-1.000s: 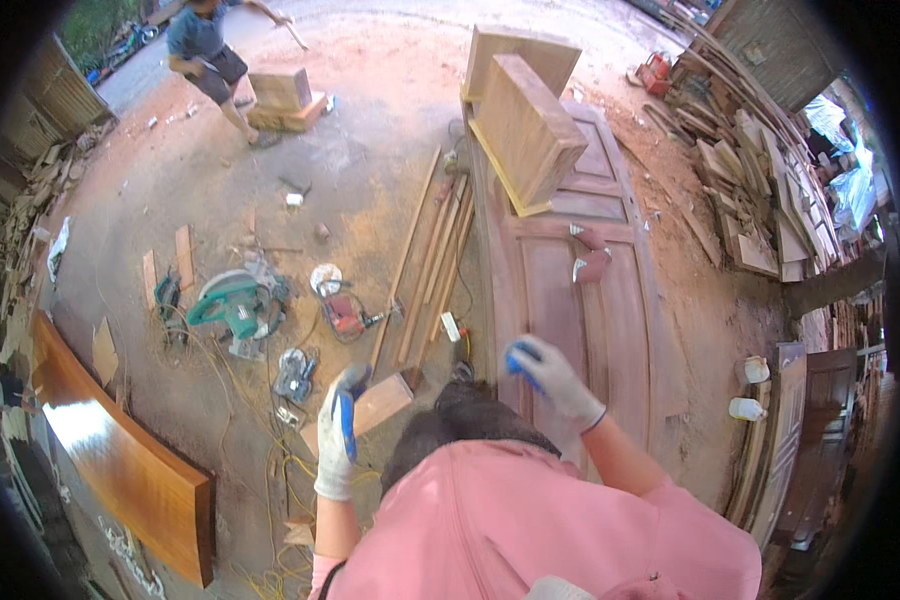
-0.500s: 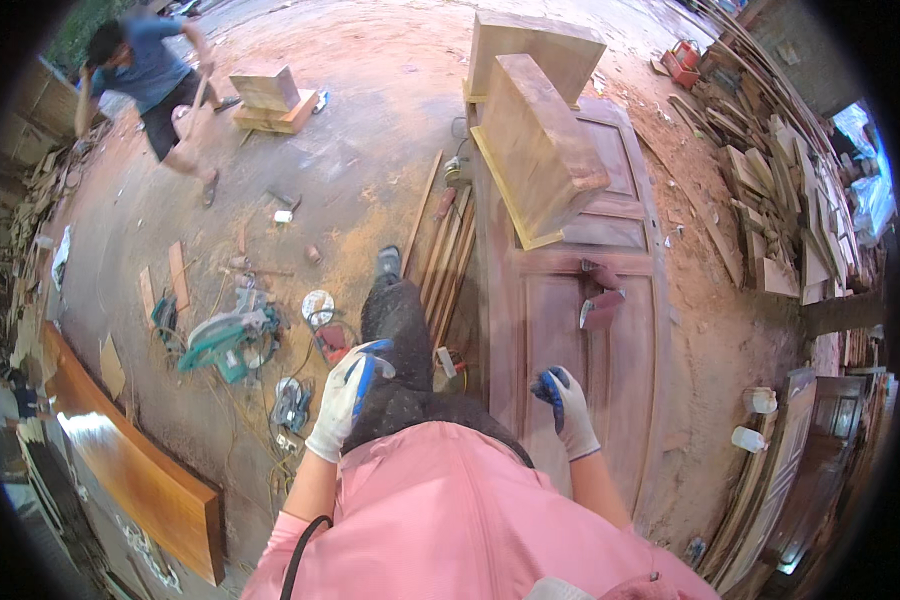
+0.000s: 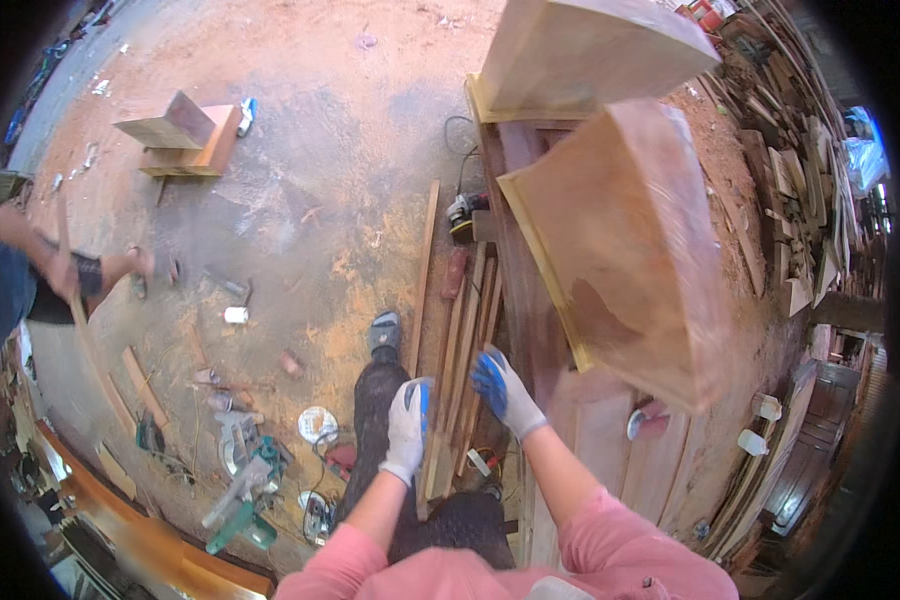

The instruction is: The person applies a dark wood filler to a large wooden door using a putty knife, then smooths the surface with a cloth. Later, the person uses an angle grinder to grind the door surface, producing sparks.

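Observation:
Both my hands wear white gloves with blue palms, and neither holds anything. My left hand (image 3: 406,428) hovers over my leg, fingers stretched forward. My right hand (image 3: 506,390) is a short way off, fingers extended and palm turned toward the left one. Beneath and between them, long wooden strips (image 3: 457,380) lie on the ground. A panelled wooden door (image 3: 610,420) lies flat at the right. On it stand two box-like wooden pieces with yellowish edges: a nearer one (image 3: 620,250) close to my right hand, and a farther one (image 3: 580,60).
Left on the ground are a green power saw (image 3: 250,495), a white roll (image 3: 235,315) and cords. A grinder (image 3: 462,215) sits by the door. Another person (image 3: 20,270) holds a long wooden stick at far left. Scrap wood (image 3: 795,190) is piled right.
My hands have come forward and closer together, over the wooden strips. The view has shifted, so the box-like pieces look larger and the other person is now at the left rim.

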Tool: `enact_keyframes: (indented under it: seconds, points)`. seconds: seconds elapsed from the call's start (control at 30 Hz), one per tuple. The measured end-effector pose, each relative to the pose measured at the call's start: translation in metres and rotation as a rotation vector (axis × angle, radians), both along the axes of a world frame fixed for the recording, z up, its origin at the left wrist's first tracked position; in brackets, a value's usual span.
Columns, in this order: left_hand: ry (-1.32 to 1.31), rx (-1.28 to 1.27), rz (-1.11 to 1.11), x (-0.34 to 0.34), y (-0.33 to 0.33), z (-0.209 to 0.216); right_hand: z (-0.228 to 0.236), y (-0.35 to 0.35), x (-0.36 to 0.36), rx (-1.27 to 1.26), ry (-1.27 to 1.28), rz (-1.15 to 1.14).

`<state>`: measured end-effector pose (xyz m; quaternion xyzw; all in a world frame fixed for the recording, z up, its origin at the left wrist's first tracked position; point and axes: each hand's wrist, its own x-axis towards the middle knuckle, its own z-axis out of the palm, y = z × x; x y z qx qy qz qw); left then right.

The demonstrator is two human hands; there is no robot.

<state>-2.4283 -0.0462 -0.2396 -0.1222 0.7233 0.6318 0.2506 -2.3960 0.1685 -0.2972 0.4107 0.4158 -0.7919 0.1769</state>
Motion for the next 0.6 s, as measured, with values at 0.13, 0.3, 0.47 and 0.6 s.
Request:
enact_keyframes:
  seconds: [0.13,0.3,0.47,0.6]
  points:
    - [-0.301,0.073,0.110,-0.017,0.017,-0.067,-0.155,0.009,-0.179,0.064,-0.055,0.009]
    - [-0.600,0.178,0.146,-0.079,0.023,-0.057,-0.278,0.010,-0.349,0.592,0.044,-0.003]
    - [-0.763,0.206,0.023,-0.147,0.018,-0.041,-0.378,0.066,-0.421,1.263,0.034,0.124]
    - [-0.888,0.251,0.120,-0.158,0.004,-0.053,-0.398,0.087,-0.451,1.291,-0.391,0.092]
